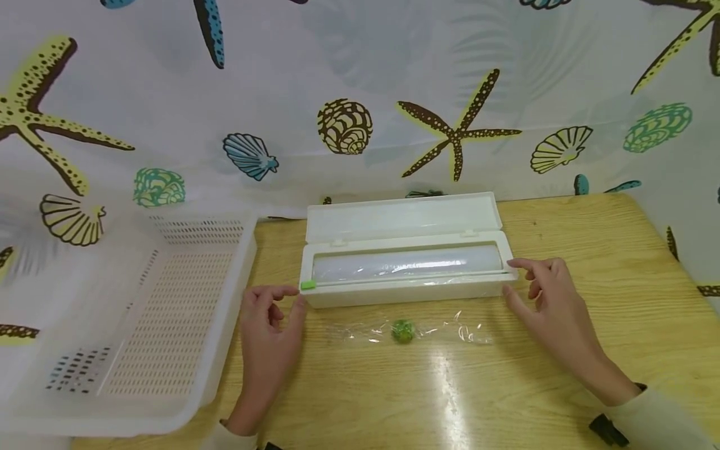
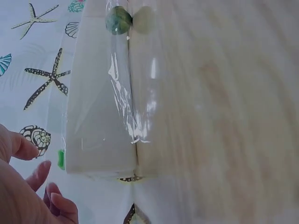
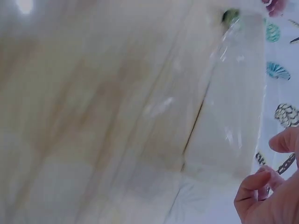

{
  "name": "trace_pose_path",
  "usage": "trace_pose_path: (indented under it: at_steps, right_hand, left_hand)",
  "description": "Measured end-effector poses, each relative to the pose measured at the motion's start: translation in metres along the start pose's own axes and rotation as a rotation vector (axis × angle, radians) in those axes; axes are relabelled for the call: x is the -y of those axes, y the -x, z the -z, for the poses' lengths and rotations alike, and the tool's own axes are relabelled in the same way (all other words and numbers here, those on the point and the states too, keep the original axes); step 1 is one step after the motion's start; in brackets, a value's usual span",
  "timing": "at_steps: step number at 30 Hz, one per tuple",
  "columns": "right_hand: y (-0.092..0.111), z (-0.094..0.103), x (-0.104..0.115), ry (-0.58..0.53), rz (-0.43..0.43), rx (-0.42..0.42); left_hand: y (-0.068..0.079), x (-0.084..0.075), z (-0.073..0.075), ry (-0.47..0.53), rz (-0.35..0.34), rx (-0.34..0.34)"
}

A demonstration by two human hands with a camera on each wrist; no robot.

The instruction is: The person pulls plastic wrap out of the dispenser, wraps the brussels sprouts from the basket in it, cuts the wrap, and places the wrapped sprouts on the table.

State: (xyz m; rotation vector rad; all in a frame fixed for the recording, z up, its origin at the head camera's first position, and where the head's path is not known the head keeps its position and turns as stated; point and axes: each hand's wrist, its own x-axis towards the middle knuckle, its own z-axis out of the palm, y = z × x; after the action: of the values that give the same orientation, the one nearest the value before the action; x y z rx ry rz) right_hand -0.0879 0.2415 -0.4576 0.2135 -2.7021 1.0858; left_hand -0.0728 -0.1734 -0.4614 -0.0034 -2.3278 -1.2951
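Observation:
A long white cling film dispenser (image 1: 394, 294) lies across the table with its lid (image 1: 402, 219) raised. A roll of clear film (image 1: 405, 264) sits inside, and a small green slider (image 1: 307, 285) marks the left end. In front, a round green ball (image 1: 402, 331) lies at the middle of a strip of clear film (image 1: 467, 332). My left hand (image 1: 271, 331) has its thumb and index fingertip right at the dispenser's left front corner. At the opposite end, my right hand (image 1: 557, 315) spans the right corner with thumb and index finger apart. Between the fingers of each hand there is a gap.
A white perforated plastic basket (image 1: 225, 337) stands at the left, close beside the left forearm. Behind the table hangs a white cloth (image 1: 292, 81) printed with shells and starfish. The wooden tabletop (image 1: 619, 262) extends right of the dispenser.

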Motion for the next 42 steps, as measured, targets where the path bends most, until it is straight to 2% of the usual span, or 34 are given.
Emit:
trace_pose_path:
  at_steps: [2, 4, 6, 9, 12, 14, 16, 20, 25, 29, 37, 42]
  right_hand:
    - [0.006, -0.004, 0.009, -0.068, -0.003, 0.006]
    - [0.01, -0.011, 0.018, -0.164, -0.002, 0.051]
    - [0.014, -0.018, 0.026, -0.257, -0.013, 0.123]
    - [0.018, -0.031, 0.037, -0.376, -0.05, 0.246]
    - [0.022, -0.042, 0.046, -0.496, -0.125, 0.347]
    - [0.023, -0.048, 0.052, -0.58, -0.173, 0.394]
    - [0.025, -0.055, 0.056, -0.647, -0.206, 0.422]
    - [0.026, -0.065, 0.062, -0.716, -0.226, 0.432]
    - [0.027, -0.073, 0.067, -0.717, -0.221, 0.436]
    - [0.027, -0.082, 0.067, -0.71, -0.202, 0.457]
    - [0.028, -0.089, 0.068, -0.677, -0.187, 0.468]
    - [0.026, -0.092, 0.067, -0.64, -0.186, 0.472]
  left_hand:
    - [0.001, -0.003, 0.0, 0.017, -0.031, 0.01]
    - [0.004, -0.007, -0.001, 0.051, -0.058, 0.052]
    - [0.007, -0.012, -0.003, 0.094, -0.064, 0.139]
    - [0.013, -0.021, -0.01, 0.144, -0.053, 0.323]
    - [0.017, -0.028, -0.019, 0.18, 0.005, 0.507]
    - [0.019, -0.031, -0.026, 0.196, 0.055, 0.599]
    - [0.021, -0.033, -0.032, 0.225, 0.127, 0.658]
    - [0.023, -0.034, -0.044, 0.323, 0.256, 0.728]
    - [0.025, -0.035, -0.055, 0.444, 0.377, 0.771]
    - [0.027, -0.033, -0.061, 0.477, 0.426, 0.739]
    - [0.032, -0.028, -0.07, 0.475, 0.412, 0.676]
    - [0.036, -0.023, -0.076, 0.542, 0.423, 0.656]
